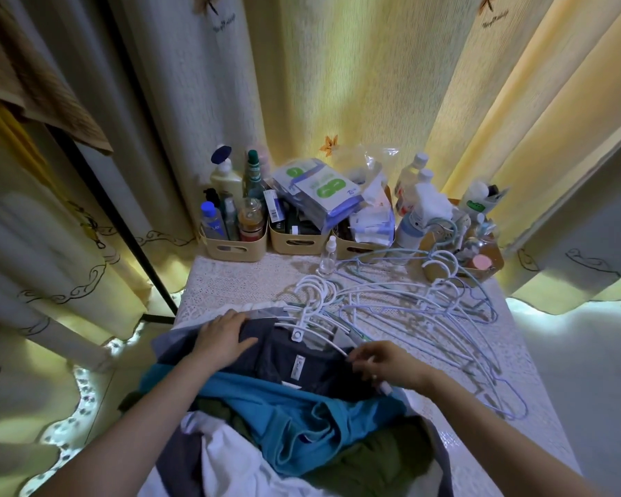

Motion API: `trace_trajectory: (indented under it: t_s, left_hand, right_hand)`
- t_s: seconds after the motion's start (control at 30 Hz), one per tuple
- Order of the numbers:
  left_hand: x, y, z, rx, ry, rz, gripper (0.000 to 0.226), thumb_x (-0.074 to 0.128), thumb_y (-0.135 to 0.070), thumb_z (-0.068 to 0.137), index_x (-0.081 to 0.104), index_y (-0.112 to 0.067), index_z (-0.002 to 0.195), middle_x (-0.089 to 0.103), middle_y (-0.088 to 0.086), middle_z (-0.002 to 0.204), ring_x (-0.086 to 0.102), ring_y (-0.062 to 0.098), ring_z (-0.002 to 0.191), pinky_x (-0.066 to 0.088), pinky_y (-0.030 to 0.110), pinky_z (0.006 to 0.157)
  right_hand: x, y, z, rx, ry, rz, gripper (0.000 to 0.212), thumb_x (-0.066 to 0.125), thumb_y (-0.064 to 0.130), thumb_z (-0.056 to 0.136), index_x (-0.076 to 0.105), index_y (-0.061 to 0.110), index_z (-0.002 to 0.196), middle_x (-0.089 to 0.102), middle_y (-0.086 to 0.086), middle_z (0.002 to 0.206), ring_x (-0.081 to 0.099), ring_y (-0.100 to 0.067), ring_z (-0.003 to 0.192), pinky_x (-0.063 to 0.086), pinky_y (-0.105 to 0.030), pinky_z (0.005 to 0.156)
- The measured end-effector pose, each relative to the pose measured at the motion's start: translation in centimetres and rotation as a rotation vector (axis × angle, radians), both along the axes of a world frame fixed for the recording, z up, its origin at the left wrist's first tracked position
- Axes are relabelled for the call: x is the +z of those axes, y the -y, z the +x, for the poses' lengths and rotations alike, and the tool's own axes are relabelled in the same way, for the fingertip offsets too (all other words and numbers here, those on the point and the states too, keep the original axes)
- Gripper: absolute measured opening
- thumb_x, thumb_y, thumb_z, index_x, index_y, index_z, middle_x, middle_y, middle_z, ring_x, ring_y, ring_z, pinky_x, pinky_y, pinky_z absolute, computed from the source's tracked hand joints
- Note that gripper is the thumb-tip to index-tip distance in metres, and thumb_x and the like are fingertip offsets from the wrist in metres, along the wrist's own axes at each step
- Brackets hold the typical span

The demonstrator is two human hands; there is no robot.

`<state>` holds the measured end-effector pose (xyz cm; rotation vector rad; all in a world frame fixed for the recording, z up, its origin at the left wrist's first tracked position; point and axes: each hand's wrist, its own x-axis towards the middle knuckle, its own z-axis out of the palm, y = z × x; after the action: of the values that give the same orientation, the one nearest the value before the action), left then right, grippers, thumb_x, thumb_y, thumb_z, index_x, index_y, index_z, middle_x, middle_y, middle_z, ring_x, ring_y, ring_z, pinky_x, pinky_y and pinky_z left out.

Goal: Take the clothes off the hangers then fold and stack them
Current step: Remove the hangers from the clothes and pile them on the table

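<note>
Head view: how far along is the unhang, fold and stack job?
Done: several empty hangers lie piled on the table, right side. In hand: the navy shirt is on a white hanger; the left hand presses the shirt flat and the right hand pinches the hanger's arm. Left: the teal garment, olive garment and white garment lie crumpled; no folded stack is visible.

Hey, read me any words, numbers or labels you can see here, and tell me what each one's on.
"8": large green numeral on the white and purple packet.
Neck label of the dark shirt: too blurred to read.
Script stitched on the curtain: illegible.
Label on the blue-capped bottle: too blurred to read.
</note>
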<state>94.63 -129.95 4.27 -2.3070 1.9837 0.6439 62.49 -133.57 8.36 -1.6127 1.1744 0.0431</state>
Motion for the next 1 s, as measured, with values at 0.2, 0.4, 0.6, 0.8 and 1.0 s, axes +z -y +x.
trace_trajectory:
  t_s: [0.2, 0.4, 0.6, 0.8, 1.0]
  left_hand:
    - [-1.2, -1.3, -0.1, -0.003, -0.131, -0.155, 0.033, 0.052, -0.044, 0.093, 0.053, -0.014, 0.106, 0.059, 0.004, 0.103, 0.056, 0.023, 0.097, 0.042, 0.032, 0.075]
    - [-0.7, -4.0, 1.8, 0.082, -0.566, -0.177, 0.017, 0.056, -0.034, 0.093, 0.059, -0.037, 0.11, 0.064, -0.016, 0.113, 0.058, 0.004, 0.108, 0.047, 0.025, 0.094]
    - [1.5, -3.4, -1.3, -0.059, -0.559, -0.173, 0.024, 0.058, -0.046, 0.088, 0.055, -0.04, 0.112, 0.053, -0.019, 0.109, 0.052, 0.003, 0.109, 0.039, 0.012, 0.089]
    - [3.0, -2.7, -3.0, 0.054, -0.41, -0.301, 0.03, 0.051, -0.042, 0.093, 0.066, -0.016, 0.091, 0.046, -0.004, 0.093, 0.057, 0.015, 0.084, 0.045, 0.034, 0.071]
    - [3.3, -2.5, -1.2, 0.07, -0.394, -0.375, 0.026, 0.05, -0.034, 0.096, 0.065, -0.013, 0.097, 0.051, -0.009, 0.099, 0.059, 0.015, 0.084, 0.048, 0.037, 0.072]
  right_hand:
    - [-1.2, 0.4, 1.8, -0.194, -0.119, -0.277, 0.034, 0.06, 0.024, 0.092, 0.056, 0.016, 0.125, 0.064, -0.005, 0.109, 0.055, -0.013, 0.081, 0.038, -0.019, 0.069]
    - [-1.4, -1.4, 5.0, -0.016, 0.032, -0.339, 0.025, 0.058, 0.016, 0.093, 0.069, 0.018, 0.116, 0.068, 0.002, 0.095, 0.057, 0.007, 0.072, 0.042, -0.009, 0.067]
    - [-0.1, -1.9, 7.3, 0.11, 0.08, -0.538, 0.023, 0.056, 0.017, 0.094, 0.071, 0.019, 0.112, 0.065, 0.002, 0.088, 0.056, -0.014, 0.078, 0.035, -0.014, 0.068]
    - [0.2, -2.6, 7.6, 0.047, 0.085, -0.461, 0.019, 0.059, 0.017, 0.092, 0.067, 0.017, 0.109, 0.068, 0.003, 0.101, 0.056, -0.004, 0.083, 0.04, -0.005, 0.072]
    - [-0.5, -2.1, 3.9, 0.137, -0.137, -0.537, 0.002, 0.059, 0.009, 0.086, 0.06, 0.01, 0.086, 0.059, -0.005, 0.084, 0.052, -0.022, 0.08, 0.037, -0.028, 0.069]
